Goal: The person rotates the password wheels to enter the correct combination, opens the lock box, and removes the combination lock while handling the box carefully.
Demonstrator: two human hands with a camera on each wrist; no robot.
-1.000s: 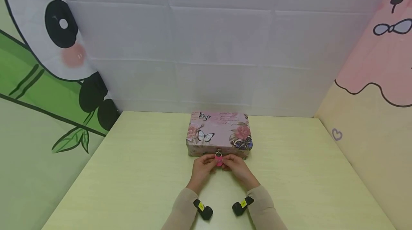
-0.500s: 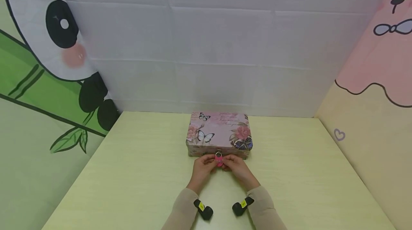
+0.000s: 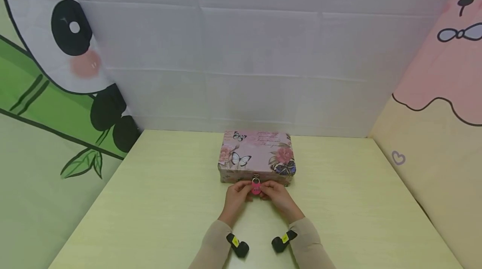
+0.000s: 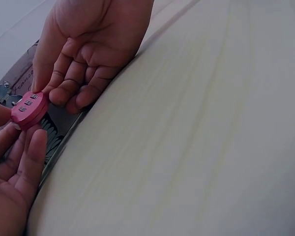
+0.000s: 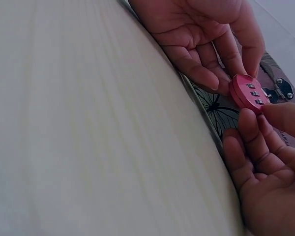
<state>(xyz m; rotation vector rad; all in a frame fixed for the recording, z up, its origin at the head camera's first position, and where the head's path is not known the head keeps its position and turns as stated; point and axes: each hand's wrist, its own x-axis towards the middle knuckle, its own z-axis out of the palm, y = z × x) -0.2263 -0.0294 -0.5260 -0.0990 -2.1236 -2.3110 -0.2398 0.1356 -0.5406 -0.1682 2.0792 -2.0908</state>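
Note:
A small pink padlock [image 3: 256,188] with three number dials hangs by its silver shackle at the front clasp [image 5: 284,89] of a pink tin box [image 3: 256,152]. Butterflies and roses decorate the lid, which is down. From the left, my left hand [image 3: 236,198] pinches the padlock's side between thumb and fingertips. My right hand [image 3: 279,198] holds the opposite side in the same way. The dials [image 4: 28,103] face up in both wrist views. Whether the shackle is latched, and the digits themselves, cannot be made out.
The box rests on a pale yellow table [image 3: 169,202], close to the white back cloth [image 3: 241,51]. Printed side walls with cartoon figures rise at left and right. A black strapped device [image 3: 241,249] sits on each sleeved wrist.
Both hands stay at the padlock and the box has not moved. The fingers have shifted slightly, so a bit more of the padlock's pink face shows.

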